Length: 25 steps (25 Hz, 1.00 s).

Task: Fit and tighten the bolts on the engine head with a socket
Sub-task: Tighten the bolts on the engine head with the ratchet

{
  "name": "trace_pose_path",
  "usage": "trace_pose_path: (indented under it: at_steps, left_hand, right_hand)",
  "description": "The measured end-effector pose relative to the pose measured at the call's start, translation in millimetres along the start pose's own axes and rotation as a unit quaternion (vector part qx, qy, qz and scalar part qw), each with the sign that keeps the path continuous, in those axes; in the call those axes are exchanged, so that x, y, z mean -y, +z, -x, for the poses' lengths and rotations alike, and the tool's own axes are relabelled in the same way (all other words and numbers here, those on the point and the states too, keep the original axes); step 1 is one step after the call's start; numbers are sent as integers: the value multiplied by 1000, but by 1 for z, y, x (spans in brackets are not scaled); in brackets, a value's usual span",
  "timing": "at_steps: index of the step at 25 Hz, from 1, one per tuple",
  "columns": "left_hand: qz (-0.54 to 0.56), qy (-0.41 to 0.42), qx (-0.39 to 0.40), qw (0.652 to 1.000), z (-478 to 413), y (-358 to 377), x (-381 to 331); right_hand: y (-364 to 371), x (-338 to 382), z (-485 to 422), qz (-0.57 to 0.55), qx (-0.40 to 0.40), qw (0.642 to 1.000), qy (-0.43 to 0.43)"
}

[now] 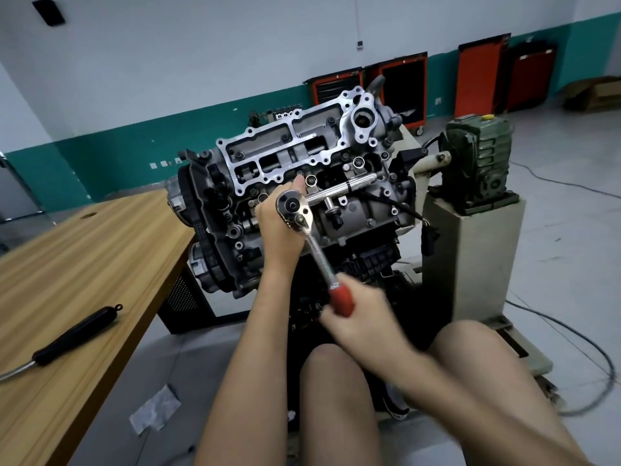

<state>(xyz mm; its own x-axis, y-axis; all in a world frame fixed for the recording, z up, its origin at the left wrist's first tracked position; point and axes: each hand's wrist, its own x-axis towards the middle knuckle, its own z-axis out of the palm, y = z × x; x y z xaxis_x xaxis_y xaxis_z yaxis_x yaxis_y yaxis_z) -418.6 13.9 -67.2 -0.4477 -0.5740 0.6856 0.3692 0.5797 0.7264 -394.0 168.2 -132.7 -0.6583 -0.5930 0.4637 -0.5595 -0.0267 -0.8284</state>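
The engine head (285, 153), grey metal with a bright machined cover, stands tilted toward me on a stand. A chrome ratchet wrench (295, 210) with a red handle (341, 299) points its head at the engine's front face. My left hand (277, 223) wraps around the part under the ratchet head, where the socket is hidden. My right hand (356, 317) grips the red handle low and to the right. The bolt under the socket is hidden. Several bolts sit in the cover.
A wooden table (84, 264) stands at the left with a black-handled tool (74, 334) on it. A green gearbox (477, 163) sits on a beige pedestal at the right. Red tool cabinets (403, 85) line the far wall. Cables and a rag (154, 412) lie on the floor. My knees are below.
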Motion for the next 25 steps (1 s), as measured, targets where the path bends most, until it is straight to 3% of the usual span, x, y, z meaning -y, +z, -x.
trace_pose_path:
  at_steps: [2, 4, 7, 9, 11, 13, 15, 18, 21, 23, 25]
  left_hand:
    - [5, -7, 8, 1000, -2, -4, -1]
    - [-38, 9, 24, 999, -2, -9, -3]
    - [-65, 37, 33, 997, -1, -8, -9]
    - [-60, 42, 35, 997, -2, -4, -10]
    - [-58, 39, 37, 997, -2, -2, -9]
    - [-53, 31, 33, 998, -2, -5, -8]
    - [-38, 22, 33, 998, -1, -8, -6]
    - [-60, 32, 24, 997, 2, -3, -11]
    - [-58, 31, 25, 998, 2, -3, -13]
    - [-53, 28, 36, 998, -1, -8, -11]
    - [-71, 29, 40, 996, -2, -8, -11]
  right_hand:
    - [52, 10, 13, -117, -25, 991, 62]
    - [54, 13, 14, -109, -16, 991, 70]
    - [-29, 1, -10, 56, 84, 995, -28]
    - [-93, 9, -48, 214, 162, 959, -87]
    - [-130, 25, -88, 355, 173, 908, -136]
    - [-135, 27, -102, 402, 144, 890, -158]
    - [-113, 14, -77, 348, 113, 922, -124]
    - [-39, -6, -17, 116, 14, 992, -54]
    - [39, 1, 9, -92, -24, 995, 42]
    - [47, 4, 10, -101, -14, 994, 47]
    - [5, -3, -2, -10, 20, 1000, -1]
